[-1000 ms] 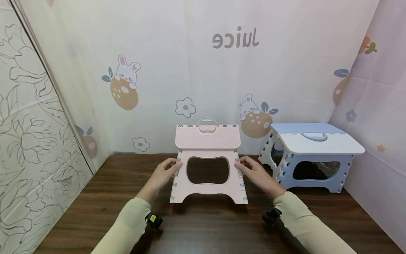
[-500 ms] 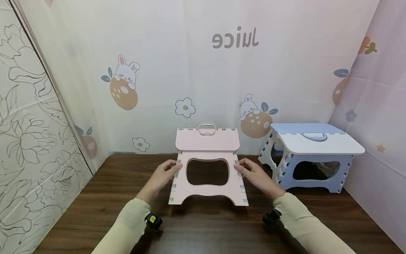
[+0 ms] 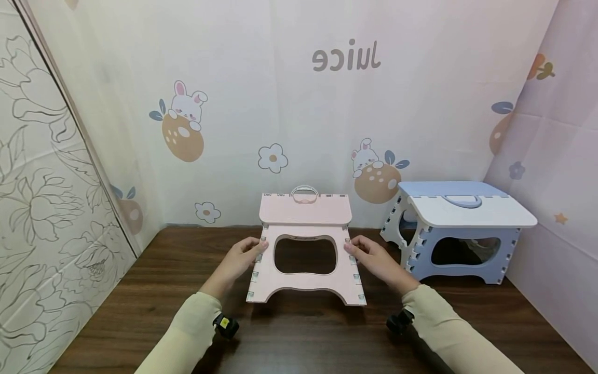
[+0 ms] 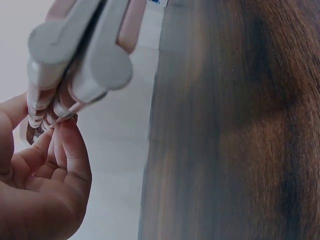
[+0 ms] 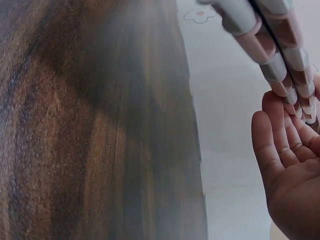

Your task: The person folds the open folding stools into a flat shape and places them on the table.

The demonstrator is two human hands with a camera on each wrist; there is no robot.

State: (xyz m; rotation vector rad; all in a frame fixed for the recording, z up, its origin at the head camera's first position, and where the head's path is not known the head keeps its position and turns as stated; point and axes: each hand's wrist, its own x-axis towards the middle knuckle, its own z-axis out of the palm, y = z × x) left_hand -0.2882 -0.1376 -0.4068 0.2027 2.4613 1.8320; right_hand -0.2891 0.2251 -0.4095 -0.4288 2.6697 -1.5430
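Pink stool point(image 4: 106, 67) cropped in wrist views

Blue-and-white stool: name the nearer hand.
Right. The right hand grips the pink stool at its right edge, just left of the blue-and-white stool; the left hand grips the pink stool's left edge, farther away.

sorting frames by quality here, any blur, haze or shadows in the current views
Head: fairly even light, the pink stool mostly sharp, soft shadows on the table beneath it. Left wrist: the stool's near end looks blurred, milky haze over the table. Right wrist: similar haze, near end soft, a darker shadowed patch across the table.
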